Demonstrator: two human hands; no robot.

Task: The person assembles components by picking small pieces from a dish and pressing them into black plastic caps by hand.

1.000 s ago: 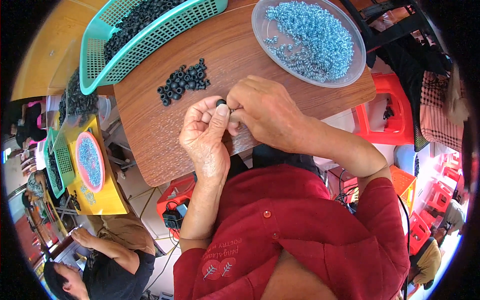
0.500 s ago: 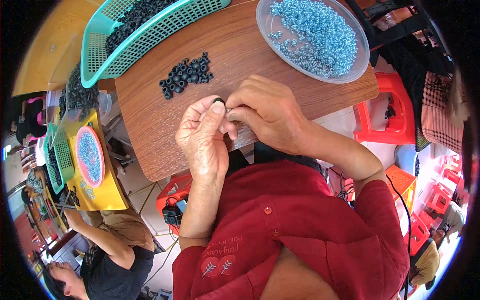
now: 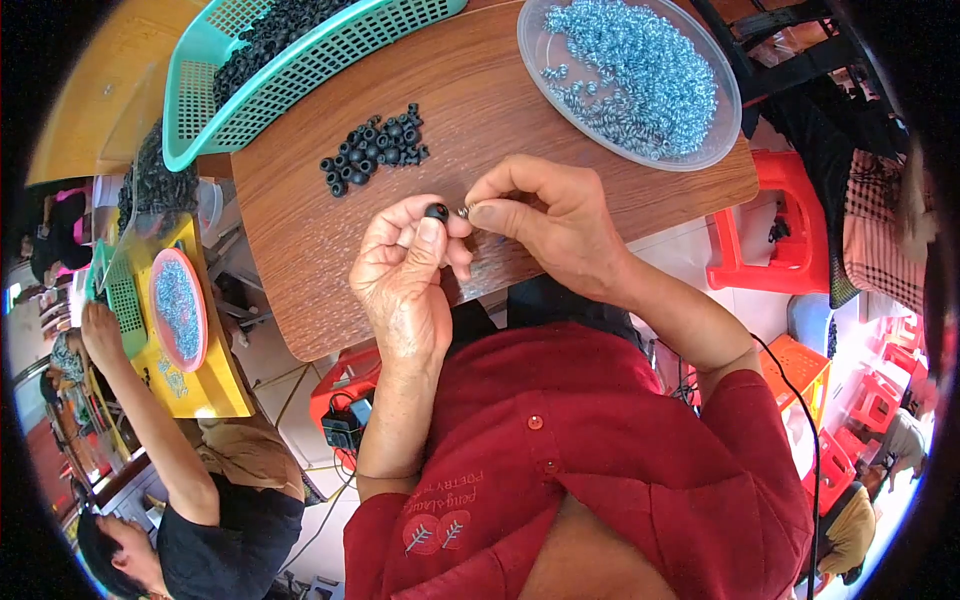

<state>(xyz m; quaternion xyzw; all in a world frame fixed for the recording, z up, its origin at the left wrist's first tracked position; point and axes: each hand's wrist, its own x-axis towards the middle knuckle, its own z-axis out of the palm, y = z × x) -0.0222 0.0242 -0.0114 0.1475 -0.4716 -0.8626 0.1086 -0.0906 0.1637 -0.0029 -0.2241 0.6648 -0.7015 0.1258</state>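
Nearest the camera, the person's red-sleeved forearms rise from the lower edge and meet over the near edge of the wooden table (image 3: 300, 250). The left hand (image 3: 405, 275) has its fingers pressed together around a small black rubber ring (image 3: 436, 211), pinched between thumb and fingertips at the top of the hand. The right hand (image 3: 545, 225) is just beside it, thumb and forefinger pinching a tiny metal spring (image 3: 464, 211) whose end points at the ring; ring and spring are almost touching, though whether they actually meet is too small to tell. Both hands hover above the table's near edge rather than resting on it.

Farther in on the table, beyond the left hand, lies a loose pile of black rings (image 3: 375, 148). At the table's far right corner sits a clear round plastic tray (image 3: 722, 135) heaped with bluish-silver springs (image 3: 630, 70). At the table's far left corner, a teal plastic basket (image 3: 210, 120) overhangs the edge and holds many more black rings.

Left of the table and lower down, another person's arm (image 3: 150, 420) reaches toward a yellow table (image 3: 215, 385) bearing a pink-rimmed dish of springs (image 3: 178, 308). Right of the table, red plastic stools (image 3: 770, 250) stand on the floor.
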